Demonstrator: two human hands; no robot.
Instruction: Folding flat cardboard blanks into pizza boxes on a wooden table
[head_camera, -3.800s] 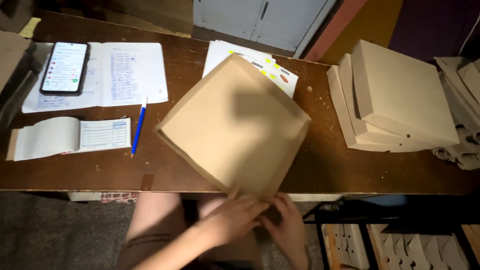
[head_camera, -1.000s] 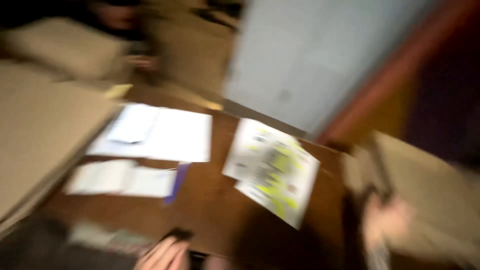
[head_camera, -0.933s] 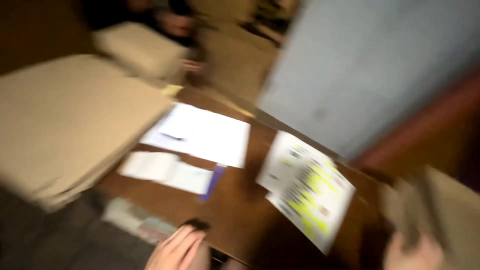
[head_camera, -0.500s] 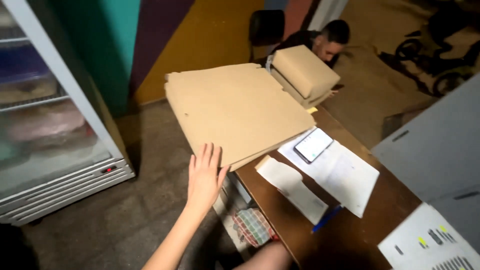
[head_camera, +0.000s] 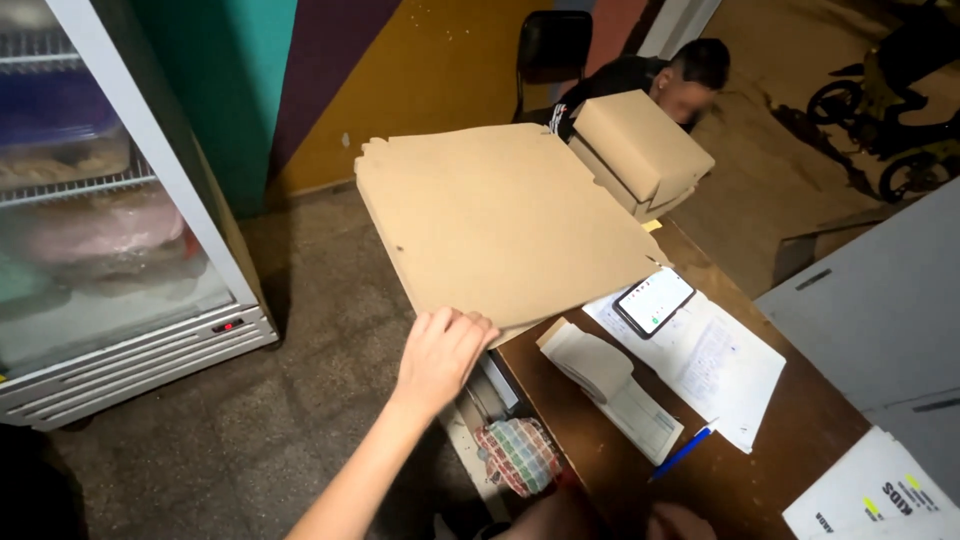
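Note:
My left hand reaches out from the lower left, and its fingers curl over the near edge of a stack of flat brown cardboard sheets. The stack lies at the left end of the brown table and overhangs its edge. Only a sliver of my right hand shows at the bottom edge, low on the table, and its fingers are hidden.
On the table lie a phone on white papers, a receipt book, a blue pen and a printed sheet. Folded boxes stand beyond, with a person behind them. A glass-door fridge stands on the left.
My view has swung from the table's middle to its left end. My left hand, flat and spread beside the cardboard stack half a second ago, now has its fingers curled on the stack's edge.

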